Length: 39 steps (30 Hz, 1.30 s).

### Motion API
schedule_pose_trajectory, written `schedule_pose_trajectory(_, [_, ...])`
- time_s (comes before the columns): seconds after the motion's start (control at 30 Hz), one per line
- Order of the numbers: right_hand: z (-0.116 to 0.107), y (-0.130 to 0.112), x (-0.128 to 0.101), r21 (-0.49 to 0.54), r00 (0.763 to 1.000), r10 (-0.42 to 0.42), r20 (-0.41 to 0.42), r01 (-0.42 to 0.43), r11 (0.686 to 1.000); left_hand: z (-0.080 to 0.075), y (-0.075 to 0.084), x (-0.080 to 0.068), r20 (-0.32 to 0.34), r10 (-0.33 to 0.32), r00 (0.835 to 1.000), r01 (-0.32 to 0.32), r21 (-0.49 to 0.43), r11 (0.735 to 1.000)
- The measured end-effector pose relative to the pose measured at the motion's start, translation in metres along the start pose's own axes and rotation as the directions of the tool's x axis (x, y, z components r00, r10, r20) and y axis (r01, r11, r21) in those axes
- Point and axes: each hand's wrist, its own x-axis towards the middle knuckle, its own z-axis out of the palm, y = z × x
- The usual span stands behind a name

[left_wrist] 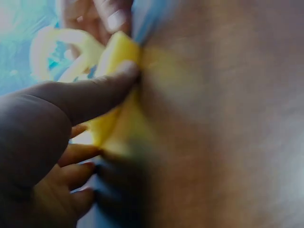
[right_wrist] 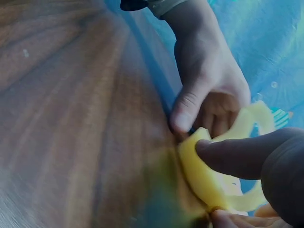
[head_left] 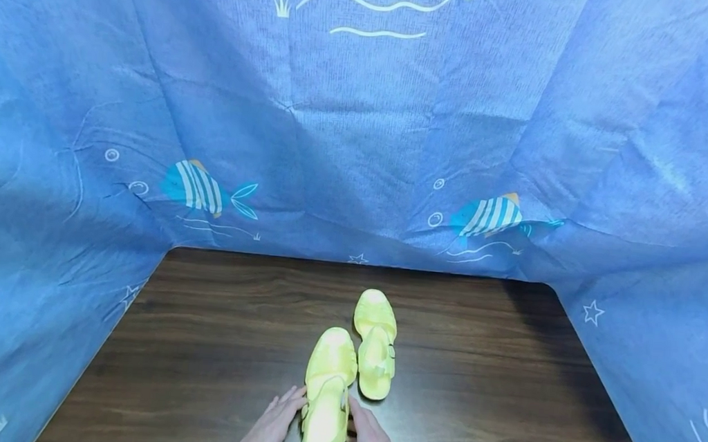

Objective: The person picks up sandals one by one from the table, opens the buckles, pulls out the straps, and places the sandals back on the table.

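A pair of pale yellow strappy sandals stands on the dark wood table, toes pointing away. The nearer sandal [head_left: 332,354] has my left hand [head_left: 270,428] at its left side and my right hand [head_left: 372,439] at its right, both around the heel half. In the left wrist view, my left thumb lies across the yellow heel [left_wrist: 119,50], with the fingers along the side. From the right wrist view, my right thumb [right_wrist: 228,154] presses the heel, its fingers partly hidden below. The farther sandal [head_left: 376,316] is untouched, just ahead and right, its buckle showing.
The brown wood-grain table [head_left: 214,328] has rounded far corners. Blue cloth [head_left: 359,152] printed with striped fish, stars and waves hangs behind it and along both sides.
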Motion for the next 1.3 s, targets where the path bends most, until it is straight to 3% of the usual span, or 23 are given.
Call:
schedule_pose_trajectory(0.03, [-0.003,0.000,0.000,0.011,1.000,-0.007,0.011,0.007,1.000,0.001,-0.006,-0.001,-0.003,0.027,1.000,-0.027,-0.048,0.998])
schedule_pose_trajectory(0.17, [-0.015,-0.002,0.000,-0.011,0.997,-0.079,0.023,0.079,0.997,0.005,-0.018,-0.005,-0.044,0.002,0.999,-0.010,-0.192,0.981])
schedule_pose_trajectory(0.23, [-0.021,-0.005,0.000,-0.033,0.995,-0.099,0.016,0.099,0.995,0.002,-0.015,-0.003,-0.079,-0.032,0.996,0.013,-0.230,0.973])
schedule_pose_trajectory(0.3, [-0.025,-0.010,0.000,-0.075,0.994,-0.110,-0.024,0.108,0.991,-0.007,-0.004,0.003,-0.067,-0.113,0.991,0.089,-0.290,0.953])
schedule_pose_trajectory(0.37, [-0.028,-0.013,0.001,-0.134,0.978,-0.181,-0.101,0.167,0.977,-0.015,0.007,0.009,-0.046,-0.164,0.985,0.138,-0.349,0.927])
schedule_pose_trajectory(0.43, [-0.031,-0.015,0.003,-0.194,0.942,-0.285,-0.175,0.251,0.948,-0.021,0.016,0.014,-0.013,-0.213,0.977,0.189,-0.411,0.892])
schedule_pose_trajectory(0.47, [-0.032,-0.015,0.004,-0.229,0.913,-0.348,-0.211,0.300,0.926,-0.021,0.017,0.014,-0.007,-0.228,0.974,0.203,-0.430,0.880])
schedule_pose_trajectory(0.53, [-0.035,-0.015,0.009,-0.279,0.848,-0.466,-0.251,0.398,0.874,-0.018,0.018,0.014,-0.037,-0.222,0.974,0.185,-0.434,0.882])
schedule_pose_trajectory(0.67, [-0.040,-0.018,0.021,-0.321,0.755,-0.619,-0.215,0.544,0.775,-0.015,0.018,0.014,-0.087,-0.216,0.973,0.161,-0.423,0.892])
schedule_pose_trajectory(0.73, [-0.040,-0.020,0.027,-0.356,0.723,-0.670,-0.169,0.589,0.725,-0.014,0.018,0.014,-0.105,-0.209,0.972,0.148,-0.414,0.898])
schedule_pose_trajectory(0.83, [-0.039,-0.024,0.035,-0.402,0.694,-0.715,-0.090,0.631,0.664,-0.014,0.018,0.014,-0.132,-0.194,0.972,0.126,-0.406,0.905])
schedule_pose_trajectory(1.03, [-0.035,-0.032,0.052,-0.486,0.665,-0.744,0.068,0.673,0.558,-0.015,0.018,0.016,-0.160,-0.192,0.968,0.111,-0.411,0.905])
schedule_pose_trajectory(1.13, [-0.032,-0.036,0.059,-0.523,0.663,-0.734,0.144,0.681,0.513,-0.016,0.019,0.016,-0.156,-0.204,0.966,0.123,-0.419,0.900])
schedule_pose_trajectory(1.3, [-0.024,-0.040,0.068,-0.551,0.684,-0.688,0.240,0.680,0.484,-0.016,0.020,0.015,-0.134,-0.252,0.959,0.166,-0.457,0.874])
